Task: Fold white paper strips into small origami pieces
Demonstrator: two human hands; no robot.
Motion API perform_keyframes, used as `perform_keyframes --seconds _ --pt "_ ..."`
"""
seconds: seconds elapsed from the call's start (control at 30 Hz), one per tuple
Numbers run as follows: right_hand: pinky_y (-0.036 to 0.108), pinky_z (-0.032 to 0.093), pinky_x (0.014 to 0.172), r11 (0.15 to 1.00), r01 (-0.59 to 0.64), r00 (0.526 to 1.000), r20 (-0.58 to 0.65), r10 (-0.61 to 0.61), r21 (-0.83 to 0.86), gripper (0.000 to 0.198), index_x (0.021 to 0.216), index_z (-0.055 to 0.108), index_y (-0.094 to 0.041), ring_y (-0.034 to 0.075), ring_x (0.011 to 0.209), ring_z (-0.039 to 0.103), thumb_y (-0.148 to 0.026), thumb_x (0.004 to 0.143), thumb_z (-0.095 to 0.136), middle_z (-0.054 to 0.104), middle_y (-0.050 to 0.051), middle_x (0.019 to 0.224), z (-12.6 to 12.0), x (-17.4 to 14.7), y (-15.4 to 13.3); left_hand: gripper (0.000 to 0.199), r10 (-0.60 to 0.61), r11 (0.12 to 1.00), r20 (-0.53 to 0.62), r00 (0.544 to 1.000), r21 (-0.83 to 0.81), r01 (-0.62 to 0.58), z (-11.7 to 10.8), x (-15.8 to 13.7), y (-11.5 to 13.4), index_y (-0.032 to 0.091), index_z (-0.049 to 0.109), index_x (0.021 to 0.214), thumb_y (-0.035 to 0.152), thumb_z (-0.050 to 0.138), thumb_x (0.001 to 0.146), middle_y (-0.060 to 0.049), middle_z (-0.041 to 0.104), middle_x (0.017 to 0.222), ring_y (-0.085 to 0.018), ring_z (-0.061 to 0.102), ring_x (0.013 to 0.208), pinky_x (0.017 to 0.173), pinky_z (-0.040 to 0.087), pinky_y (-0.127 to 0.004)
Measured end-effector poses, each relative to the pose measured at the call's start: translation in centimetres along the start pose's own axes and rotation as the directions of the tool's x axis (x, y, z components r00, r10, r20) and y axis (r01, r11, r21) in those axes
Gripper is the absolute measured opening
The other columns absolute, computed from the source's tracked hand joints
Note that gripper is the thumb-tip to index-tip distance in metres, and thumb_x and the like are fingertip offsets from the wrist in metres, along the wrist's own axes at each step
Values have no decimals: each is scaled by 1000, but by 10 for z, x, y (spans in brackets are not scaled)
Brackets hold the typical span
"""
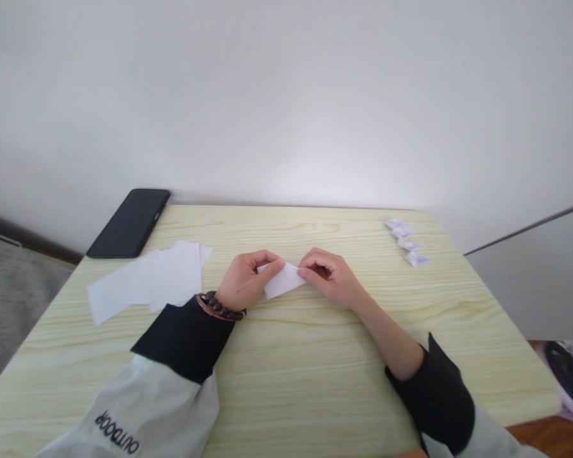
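Between my two hands, over the middle of the table, is a small folded piece of white paper [284, 284]. My left hand [249, 277] pinches its left end, thumb on top. At the paper's right corner, my right hand [329, 275] grips it between thumb and curled fingers. Some of the paper is hidden behind the fingers. Left of my left hand lie several loose white paper sheets [176, 277], partly overlapping.
A black tablet or large phone [130, 222] lies at the table's back left corner. Several small folded paper pieces [403, 236] form a row at the back right. The wood-grain table [305, 375] meets a white wall [286, 102] behind.
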State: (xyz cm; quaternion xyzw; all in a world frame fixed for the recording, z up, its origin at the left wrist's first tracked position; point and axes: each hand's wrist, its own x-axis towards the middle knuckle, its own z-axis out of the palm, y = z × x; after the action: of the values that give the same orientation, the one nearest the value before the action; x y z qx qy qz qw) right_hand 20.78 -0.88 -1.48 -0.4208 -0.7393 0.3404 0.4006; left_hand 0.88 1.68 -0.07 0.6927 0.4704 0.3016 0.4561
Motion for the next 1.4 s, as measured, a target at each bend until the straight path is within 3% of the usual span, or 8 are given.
perform_keyframes --seconds 0.2,0.5,0.83,1.23,1.4 --pt "22 38 57 996 58 997 60 -53 -72 7 78 58 -17 10 66 50 -17 84 53 54 1 75 1 -1 0 30 37 998 59 998 38 -39 0 0 2 14 67 73 42 55 77 -1 65 68 -13 54 60 54 40 -21" --pt "21 37 56 973 121 992 59 -112 -197 8 80 56 -18 9 60 48 -19 86 51 53 -1 73 9 -3 -1 28 111 973 102 989 192 -129 2 -2 2 17 71 80 40 56 77 -1 69 70 -14 58 63 58 42 -22" --pt "22 35 56 975 112 991 97 -94 -194 10 72 55 -18 10 58 46 -15 80 50 52 -2 66 4 0 -2 26 5 996 107 994 -85 4 1 -3 2 14 67 69 39 61 75 -2 67 65 -13 57 60 54 43 -22" --pt "21 31 51 999 2 983 183 5 -39 12 68 56 -17 9 52 42 -10 71 46 51 -4 59 -5 -2 0 27 -133 967 124 983 -201 156 0 -2 4 14 66 62 41 67 66 0 62 55 -11 51 50 48 38 -22" --pt "22 33 54 1000 7 983 183 -5 -10 17 68 55 -17 10 55 44 -21 82 47 50 -3 59 -3 -3 -1 27 -103 977 142 984 -173 128 -1 -2 3 14 67 64 41 66 68 0 62 55 -11 51 50 47 38 -21"
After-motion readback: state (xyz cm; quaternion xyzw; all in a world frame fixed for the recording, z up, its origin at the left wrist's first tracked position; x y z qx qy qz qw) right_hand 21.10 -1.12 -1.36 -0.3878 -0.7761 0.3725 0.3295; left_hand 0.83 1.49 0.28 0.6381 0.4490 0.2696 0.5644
